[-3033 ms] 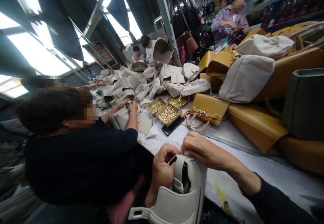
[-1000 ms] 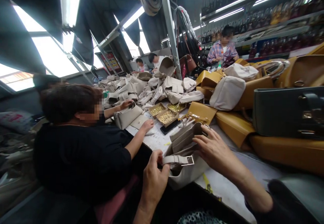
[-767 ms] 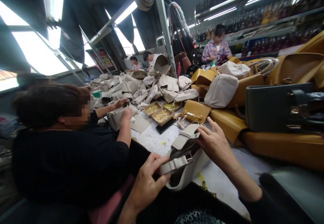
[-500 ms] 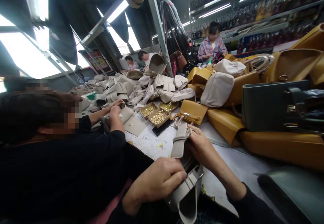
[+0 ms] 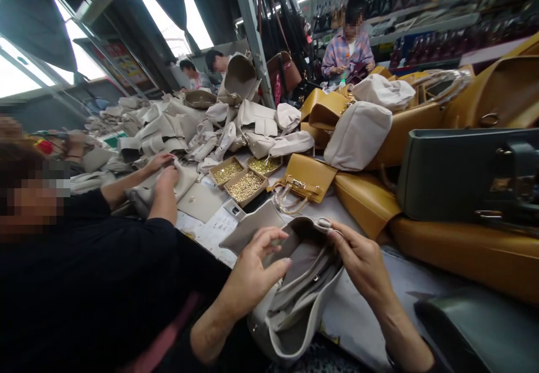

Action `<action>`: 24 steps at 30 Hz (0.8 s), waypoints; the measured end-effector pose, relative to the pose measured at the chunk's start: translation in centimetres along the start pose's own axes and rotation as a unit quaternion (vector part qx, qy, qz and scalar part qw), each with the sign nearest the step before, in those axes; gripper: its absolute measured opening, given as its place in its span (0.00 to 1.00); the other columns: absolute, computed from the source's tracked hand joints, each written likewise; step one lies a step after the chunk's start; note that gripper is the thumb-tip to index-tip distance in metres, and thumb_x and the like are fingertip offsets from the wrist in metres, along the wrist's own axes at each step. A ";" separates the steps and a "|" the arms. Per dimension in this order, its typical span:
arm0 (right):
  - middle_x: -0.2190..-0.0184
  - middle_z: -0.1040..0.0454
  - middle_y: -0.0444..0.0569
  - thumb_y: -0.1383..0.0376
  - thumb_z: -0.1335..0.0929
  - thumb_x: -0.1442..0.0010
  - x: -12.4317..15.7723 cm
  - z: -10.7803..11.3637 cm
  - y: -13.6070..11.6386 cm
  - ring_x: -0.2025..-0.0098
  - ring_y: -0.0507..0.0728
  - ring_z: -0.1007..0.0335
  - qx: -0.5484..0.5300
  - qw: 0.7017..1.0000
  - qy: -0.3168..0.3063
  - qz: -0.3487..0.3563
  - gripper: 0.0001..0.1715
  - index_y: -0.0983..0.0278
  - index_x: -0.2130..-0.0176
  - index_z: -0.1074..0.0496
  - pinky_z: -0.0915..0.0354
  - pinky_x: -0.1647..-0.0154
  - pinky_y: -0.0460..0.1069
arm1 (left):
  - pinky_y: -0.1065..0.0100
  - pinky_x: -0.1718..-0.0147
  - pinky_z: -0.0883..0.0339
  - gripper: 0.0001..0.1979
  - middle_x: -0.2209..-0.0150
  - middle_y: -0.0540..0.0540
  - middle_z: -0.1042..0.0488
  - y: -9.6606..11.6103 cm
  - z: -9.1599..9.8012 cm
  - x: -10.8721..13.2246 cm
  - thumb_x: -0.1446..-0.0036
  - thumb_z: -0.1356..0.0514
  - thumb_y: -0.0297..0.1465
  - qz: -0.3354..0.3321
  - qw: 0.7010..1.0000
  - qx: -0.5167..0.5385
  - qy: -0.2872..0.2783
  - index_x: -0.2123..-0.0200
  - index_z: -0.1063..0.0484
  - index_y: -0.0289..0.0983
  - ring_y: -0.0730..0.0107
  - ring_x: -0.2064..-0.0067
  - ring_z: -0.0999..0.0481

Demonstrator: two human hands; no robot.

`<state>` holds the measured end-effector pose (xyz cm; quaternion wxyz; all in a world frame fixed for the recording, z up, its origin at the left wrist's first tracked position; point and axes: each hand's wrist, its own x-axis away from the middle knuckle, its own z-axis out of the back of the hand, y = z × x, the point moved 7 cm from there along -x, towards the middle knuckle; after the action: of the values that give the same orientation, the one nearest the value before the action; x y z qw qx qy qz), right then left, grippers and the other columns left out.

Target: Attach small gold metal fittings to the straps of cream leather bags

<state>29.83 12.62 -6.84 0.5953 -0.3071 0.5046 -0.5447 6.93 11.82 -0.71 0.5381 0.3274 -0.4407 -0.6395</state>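
Observation:
A light grey handbag (image 5: 263, 325) stands in front of me with its mouth gaping, so the lining and inner pockets show. Its flap (image 5: 252, 228) is folded back toward the far left. At the bag's right rim, beside a round metal fitting (image 5: 323, 223), my right hand (image 5: 362, 260) pinches the edge between thumb and fingers. My left hand (image 5: 255, 274) hovers over the left side of the opening, its thumb and fingers spread with nothing between them. Whether its palm touches the bag is hidden.
Small boxes of gold-coloured hardware (image 5: 245, 186) sit beyond the bag, with a small mustard handbag (image 5: 310, 177) beside them. Mustard bags and a dark green bag (image 5: 446, 176) are heaped at right. On the left, a co-worker's hands (image 5: 166, 176) work on another grey bag.
The grey handbag has been opened and its flap swung back. My left hand has let go of it; my right hand now grips the rim. The view has shifted rightward and down.

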 end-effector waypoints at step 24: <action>0.44 0.21 0.51 0.57 0.32 0.29 -1.3 -1.1 -0.7 0.41 0.62 0.25 -0.070 0.997 0.021 0.009 0.15 0.56 0.49 0.19 0.34 0.34 0.61 | 0.64 0.65 0.26 0.24 0.64 0.42 0.16 -0.9 -7.3 -6.6 0.61 0.41 0.17 -0.099 0.958 -0.217 -0.161 0.59 0.19 0.40 0.52 0.63 0.17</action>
<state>28.68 13.87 -6.20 0.5667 -0.3322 0.5566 -0.5086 14.46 16.76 -4.82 0.4521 0.1373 -0.3374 -0.8142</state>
